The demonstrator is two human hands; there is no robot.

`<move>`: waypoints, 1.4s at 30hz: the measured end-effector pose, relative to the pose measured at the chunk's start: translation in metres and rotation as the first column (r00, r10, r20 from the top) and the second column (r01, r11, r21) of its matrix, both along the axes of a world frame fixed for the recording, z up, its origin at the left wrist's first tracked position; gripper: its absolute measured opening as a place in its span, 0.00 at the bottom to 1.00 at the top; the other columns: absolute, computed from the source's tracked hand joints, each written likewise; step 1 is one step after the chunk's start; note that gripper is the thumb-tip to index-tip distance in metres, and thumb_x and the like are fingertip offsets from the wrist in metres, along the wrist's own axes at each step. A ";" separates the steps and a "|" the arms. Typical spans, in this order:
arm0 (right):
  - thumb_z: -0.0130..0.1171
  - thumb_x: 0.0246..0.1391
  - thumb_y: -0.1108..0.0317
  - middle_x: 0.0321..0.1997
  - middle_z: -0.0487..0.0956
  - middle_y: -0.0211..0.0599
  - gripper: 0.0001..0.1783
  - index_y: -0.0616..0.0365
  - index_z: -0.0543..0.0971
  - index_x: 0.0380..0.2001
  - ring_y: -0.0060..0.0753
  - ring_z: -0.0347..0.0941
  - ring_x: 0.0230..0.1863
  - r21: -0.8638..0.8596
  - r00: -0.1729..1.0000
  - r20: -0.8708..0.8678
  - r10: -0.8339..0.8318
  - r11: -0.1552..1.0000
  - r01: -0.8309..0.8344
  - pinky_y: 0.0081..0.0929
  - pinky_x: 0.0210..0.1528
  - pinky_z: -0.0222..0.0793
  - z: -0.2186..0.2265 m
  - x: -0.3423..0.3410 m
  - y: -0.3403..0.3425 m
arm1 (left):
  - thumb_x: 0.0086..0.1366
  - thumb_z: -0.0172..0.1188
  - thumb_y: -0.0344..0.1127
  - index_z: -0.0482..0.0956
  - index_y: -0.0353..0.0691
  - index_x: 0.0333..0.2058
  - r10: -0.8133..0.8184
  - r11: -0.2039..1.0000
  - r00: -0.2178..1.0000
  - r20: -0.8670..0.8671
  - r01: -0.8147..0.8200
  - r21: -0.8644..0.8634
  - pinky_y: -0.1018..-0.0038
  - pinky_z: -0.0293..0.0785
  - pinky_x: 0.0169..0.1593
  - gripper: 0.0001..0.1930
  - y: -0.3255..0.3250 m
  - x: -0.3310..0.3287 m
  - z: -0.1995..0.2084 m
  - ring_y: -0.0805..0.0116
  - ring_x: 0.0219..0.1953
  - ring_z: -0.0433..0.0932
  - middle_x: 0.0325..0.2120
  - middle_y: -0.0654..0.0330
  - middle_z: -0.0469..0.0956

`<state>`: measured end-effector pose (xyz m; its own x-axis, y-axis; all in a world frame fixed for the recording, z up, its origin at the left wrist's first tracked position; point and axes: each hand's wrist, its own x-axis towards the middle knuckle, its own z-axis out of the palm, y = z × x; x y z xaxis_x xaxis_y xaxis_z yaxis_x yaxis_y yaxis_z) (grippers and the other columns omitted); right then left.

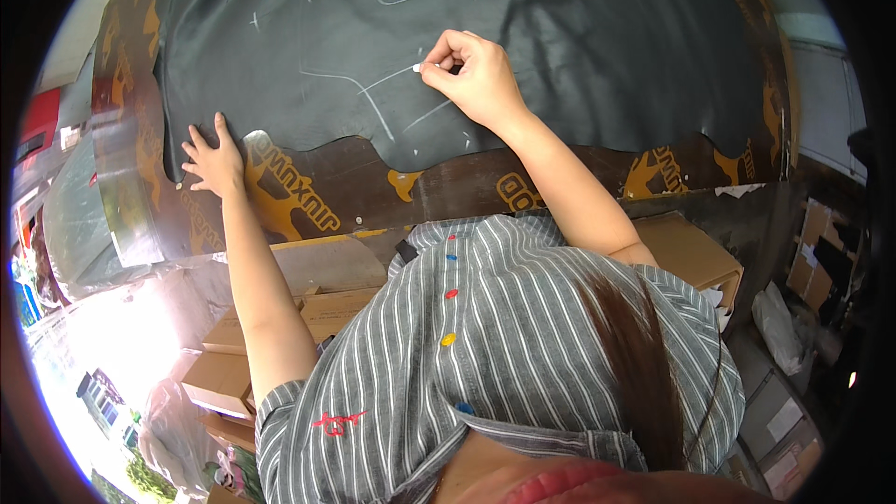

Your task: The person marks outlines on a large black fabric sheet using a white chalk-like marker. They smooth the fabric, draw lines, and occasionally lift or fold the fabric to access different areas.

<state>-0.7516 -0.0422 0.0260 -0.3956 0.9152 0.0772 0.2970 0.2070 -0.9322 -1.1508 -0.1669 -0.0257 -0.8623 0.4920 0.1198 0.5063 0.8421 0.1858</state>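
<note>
A large black leather hide (607,65) with a wavy, irregular edge lies spread over the table. Thin white lines and short tick marks are drawn on it, some forming angular outlines. My right hand (478,79) pinches a small white piece of chalk (417,67), its tip at the end of a slanting line near the middle of the hide. Most of the chalk is hidden by my fingers. At the hide's left edge my left hand (216,164) lies flat with its fingers spread, partly on the leather and partly on the board.
Beneath the hide is a brown board tabletop (448,189) with yellow printing, its front edge close to my body. Cardboard boxes (219,383) stand below at left, and another box (686,252) at right. Plastic bags (177,434) sit at the lower left.
</note>
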 end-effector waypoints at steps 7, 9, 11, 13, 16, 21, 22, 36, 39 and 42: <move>0.66 0.57 0.75 0.29 0.83 0.31 0.06 0.65 0.81 0.37 0.15 0.78 0.33 -0.100 0.897 -0.343 -0.279 0.960 0.260 0.14 0.36 0.73 -0.013 0.118 0.056 | 0.67 0.56 0.61 0.55 0.35 0.70 -0.061 0.827 0.998 -0.021 0.062 0.558 0.54 0.47 0.73 0.45 -0.024 -0.005 0.003 0.48 0.73 0.53 0.71 0.43 0.54; 0.68 0.55 0.71 0.28 0.83 0.29 0.06 0.62 0.82 0.33 0.14 0.77 0.31 -0.036 0.954 -0.157 -0.255 0.967 0.253 0.14 0.34 0.71 -0.012 0.144 0.083 | 0.69 0.58 0.54 0.58 0.30 0.68 0.057 0.663 0.979 0.198 -0.185 0.725 0.65 0.58 0.70 0.40 -0.040 0.010 0.007 0.49 0.69 0.61 0.68 0.41 0.60; 0.68 0.54 0.68 0.27 0.83 0.28 0.07 0.60 0.83 0.31 0.13 0.76 0.29 0.015 0.987 0.010 -0.162 0.987 0.161 0.16 0.33 0.70 -0.013 0.153 0.103 | 0.71 0.57 0.48 0.66 0.30 0.64 0.099 0.584 0.963 0.249 -0.259 0.769 0.64 0.64 0.65 0.32 -0.063 0.046 0.010 0.54 0.63 0.69 0.64 0.44 0.66; 0.68 0.51 0.65 0.23 0.80 0.28 0.08 0.57 0.82 0.28 0.18 0.74 0.25 0.045 0.994 0.087 -0.059 0.997 0.055 0.22 0.31 0.70 -0.008 0.151 0.113 | 0.71 0.57 0.44 0.70 0.29 0.60 0.218 0.621 0.956 0.196 -0.291 0.728 0.65 0.66 0.63 0.27 -0.104 0.090 0.005 0.56 0.59 0.71 0.58 0.46 0.72; 0.67 0.48 0.66 0.18 0.74 0.31 0.07 0.56 0.80 0.26 0.31 0.73 0.23 0.251 0.978 0.207 0.027 0.965 -0.080 0.31 0.30 0.70 -0.011 0.146 0.117 | 0.71 0.57 0.40 0.75 0.29 0.52 0.352 0.674 0.926 0.137 -0.352 0.650 0.67 0.68 0.60 0.20 -0.183 0.169 -0.025 0.60 0.53 0.74 0.51 0.50 0.76; 0.65 0.52 0.67 0.23 0.81 0.28 0.07 0.59 0.82 0.28 0.16 0.73 0.24 -0.059 0.958 -0.081 0.274 0.959 -0.279 0.19 0.30 0.67 -0.018 0.157 0.174 | 0.72 0.57 0.34 0.77 0.40 0.46 0.105 0.631 0.471 0.876 -0.712 0.307 0.83 0.68 0.33 0.08 -0.243 0.379 -0.052 0.81 0.28 0.71 0.32 0.65 0.79; 0.65 0.52 0.67 0.23 0.81 0.28 0.07 0.59 0.82 0.28 0.16 0.73 0.24 -0.031 0.961 -0.083 0.264 0.963 -0.267 0.19 0.30 0.68 -0.019 0.154 0.186 | 0.72 0.56 0.34 0.79 0.40 0.44 0.078 0.700 0.300 0.951 -0.695 0.162 0.83 0.68 0.32 0.07 -0.254 0.411 -0.064 0.80 0.28 0.72 0.32 0.66 0.79; 0.68 0.55 0.64 0.27 0.82 0.25 0.09 0.60 0.83 0.30 0.13 0.74 0.28 -0.162 0.802 -0.143 0.579 0.786 -0.596 0.16 0.36 0.69 -0.013 0.141 0.143 | 0.69 0.58 0.33 0.80 0.38 0.45 0.360 0.858 0.171 0.917 -0.447 -0.253 0.76 0.71 0.38 0.09 -0.321 0.615 -0.029 0.72 0.33 0.76 0.32 0.60 0.81; 0.68 0.53 0.64 0.27 0.81 0.28 0.09 0.59 0.83 0.28 0.17 0.75 0.30 -0.146 0.790 -0.024 0.613 0.779 -0.610 0.21 0.35 0.70 -0.016 0.139 0.125 | 0.69 0.59 0.33 0.80 0.37 0.44 0.352 0.853 0.168 0.921 -0.463 -0.241 0.75 0.71 0.39 0.09 -0.328 0.631 -0.027 0.71 0.34 0.77 0.32 0.59 0.81; 0.68 0.52 0.65 0.28 0.80 0.30 0.08 0.59 0.83 0.29 0.20 0.74 0.30 0.051 0.798 0.090 0.596 0.797 -0.602 0.23 0.35 0.71 -0.014 0.137 0.117 | 0.68 0.59 0.33 0.80 0.36 0.44 0.339 0.851 0.168 0.926 -0.475 -0.225 0.74 0.72 0.41 0.09 -0.335 0.647 -0.030 0.69 0.35 0.78 0.32 0.58 0.81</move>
<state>-0.6146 0.0746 0.0117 -0.8695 0.4862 0.0875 0.1510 0.4303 -0.8900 -0.5035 -0.5016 -0.0553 -0.4825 0.0781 -0.8724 -0.4753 0.8133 0.3357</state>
